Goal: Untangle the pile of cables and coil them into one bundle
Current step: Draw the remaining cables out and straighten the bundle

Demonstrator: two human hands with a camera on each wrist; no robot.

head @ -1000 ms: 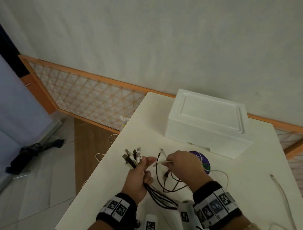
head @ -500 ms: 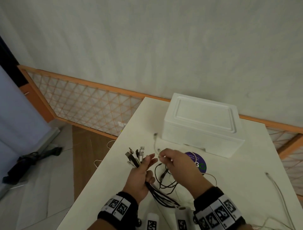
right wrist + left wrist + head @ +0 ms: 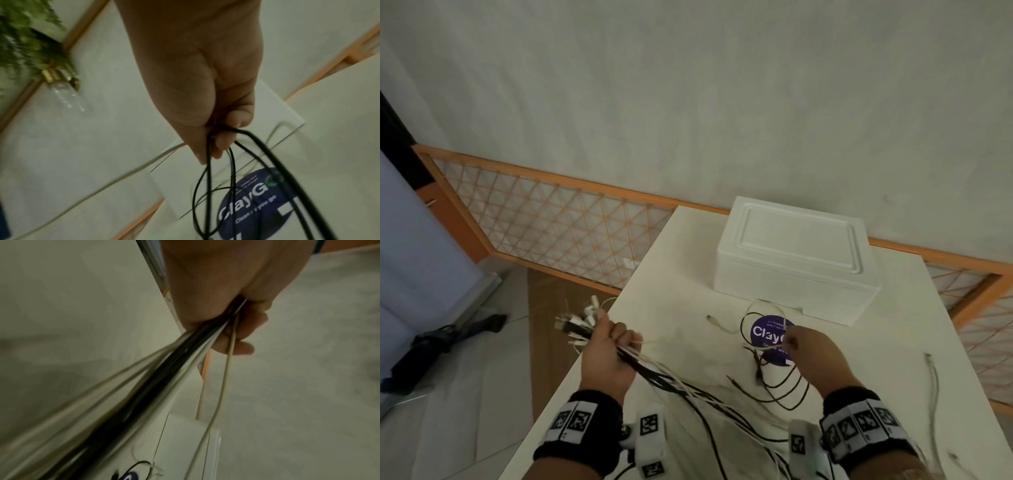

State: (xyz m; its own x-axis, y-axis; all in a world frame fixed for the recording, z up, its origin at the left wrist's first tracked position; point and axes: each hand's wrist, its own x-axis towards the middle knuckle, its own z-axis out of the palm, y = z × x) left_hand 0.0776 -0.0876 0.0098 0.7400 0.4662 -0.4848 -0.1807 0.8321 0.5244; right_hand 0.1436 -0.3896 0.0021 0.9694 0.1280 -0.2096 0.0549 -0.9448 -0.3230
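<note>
L hand [image 3: 608, 356] is over the worktop's left edge, fingers [image 3: 242, 331] clenched round a bunch of black and white cables [image 3: 654, 371]. Plug ends [image 3: 578, 320] fan out past the thumb, beyond the edge; the strands trail back across the pale cream worktop [image 3: 674, 267] toward the near edge.

R hand [image 3: 815, 356] is mid-worktop, fingers [image 3: 224, 142] pinching a thin black cable [image 3: 780, 387] whose loops hang down w/ the lower coils on the surface. Under that hand lies a round purple sticker w/ white lettering [image 3: 767, 330].

A thin white cable [image 3: 722, 325] lies loose just left of the sticker. Another pale cable [image 3: 933, 383] lies near the right edge.

A white lidded foam box [image 3: 796, 253] sits toward the far edge.
</note>
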